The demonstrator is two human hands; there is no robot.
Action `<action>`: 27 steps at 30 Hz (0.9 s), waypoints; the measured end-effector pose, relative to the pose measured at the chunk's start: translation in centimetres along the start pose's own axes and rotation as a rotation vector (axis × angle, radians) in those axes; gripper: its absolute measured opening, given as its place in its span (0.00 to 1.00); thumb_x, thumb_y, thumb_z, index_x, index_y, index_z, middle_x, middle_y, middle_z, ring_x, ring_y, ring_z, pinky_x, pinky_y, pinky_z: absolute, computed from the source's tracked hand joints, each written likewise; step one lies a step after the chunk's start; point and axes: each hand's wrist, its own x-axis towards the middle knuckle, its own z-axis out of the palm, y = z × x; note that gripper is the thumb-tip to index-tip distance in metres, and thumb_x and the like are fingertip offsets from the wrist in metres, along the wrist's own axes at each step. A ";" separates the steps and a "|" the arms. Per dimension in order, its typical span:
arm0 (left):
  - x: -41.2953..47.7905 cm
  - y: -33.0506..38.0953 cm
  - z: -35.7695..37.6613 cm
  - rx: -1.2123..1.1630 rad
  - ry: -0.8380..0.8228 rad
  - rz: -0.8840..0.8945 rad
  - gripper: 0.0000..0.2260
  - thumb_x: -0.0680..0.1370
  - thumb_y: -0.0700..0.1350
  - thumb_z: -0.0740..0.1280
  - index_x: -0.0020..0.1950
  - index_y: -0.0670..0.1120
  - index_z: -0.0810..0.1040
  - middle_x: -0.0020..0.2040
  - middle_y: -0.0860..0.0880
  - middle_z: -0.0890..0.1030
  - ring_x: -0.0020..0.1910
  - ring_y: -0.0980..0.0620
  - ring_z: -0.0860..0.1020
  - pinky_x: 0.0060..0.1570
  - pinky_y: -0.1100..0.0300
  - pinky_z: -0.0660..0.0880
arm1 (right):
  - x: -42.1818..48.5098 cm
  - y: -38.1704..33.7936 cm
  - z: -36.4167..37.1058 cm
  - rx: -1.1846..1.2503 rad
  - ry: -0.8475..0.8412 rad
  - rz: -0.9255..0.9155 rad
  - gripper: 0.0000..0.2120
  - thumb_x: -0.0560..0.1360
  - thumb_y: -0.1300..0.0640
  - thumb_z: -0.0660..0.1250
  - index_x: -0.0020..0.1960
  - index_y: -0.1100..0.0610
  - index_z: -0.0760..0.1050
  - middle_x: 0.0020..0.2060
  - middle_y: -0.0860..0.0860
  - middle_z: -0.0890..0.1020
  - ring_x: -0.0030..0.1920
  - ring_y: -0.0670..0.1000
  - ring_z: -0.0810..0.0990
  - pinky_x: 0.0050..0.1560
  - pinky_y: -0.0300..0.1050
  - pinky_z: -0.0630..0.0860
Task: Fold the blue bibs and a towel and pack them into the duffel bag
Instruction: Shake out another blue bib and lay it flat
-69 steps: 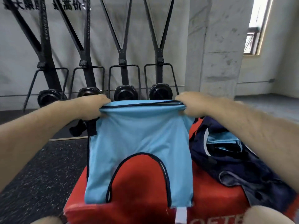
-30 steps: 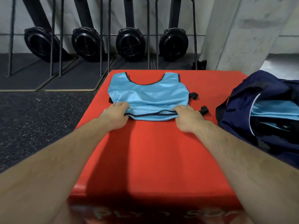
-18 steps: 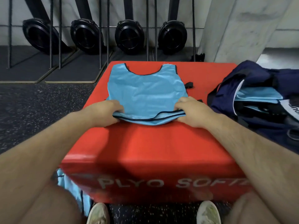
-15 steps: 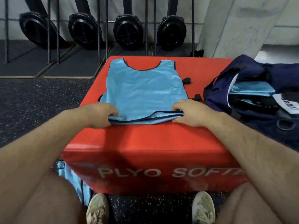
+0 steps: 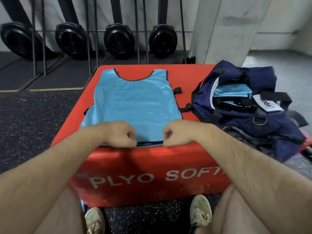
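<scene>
A light blue bib (image 5: 133, 102) with black trim lies flat on the red plyo box (image 5: 148, 173), neck hole at the far end. My left hand (image 5: 118, 134) and my right hand (image 5: 179, 133) pinch its near hem at the box's front edge, fingers curled, close together. The navy duffel bag (image 5: 243, 105) sits open on the right of the box, with folded blue bibs (image 5: 233, 91) inside it. No towel is visible.
Several black rowing machines (image 5: 118, 39) stand upright against the back wall. A concrete pillar (image 5: 224, 27) rises behind the bag. Black rubber floor (image 5: 30, 119) lies left of the box. My shoes (image 5: 200, 211) stand at its front, with a bit of blue cloth (image 5: 83, 206) beside them.
The bib went from held up in the air to spread flat on the box. My hands slid the hem toward the front edge and moved closer together along it.
</scene>
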 end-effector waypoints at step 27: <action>10.1 -1.1 0.0 0.038 0.418 -0.223 0.20 0.79 0.59 0.61 0.68 0.52 0.71 0.70 0.52 0.68 0.71 0.47 0.64 0.64 0.45 0.69 | 11.0 -2.9 -0.7 -0.180 0.245 0.188 0.31 0.79 0.54 0.61 0.80 0.55 0.54 0.80 0.55 0.53 0.80 0.59 0.49 0.78 0.58 0.52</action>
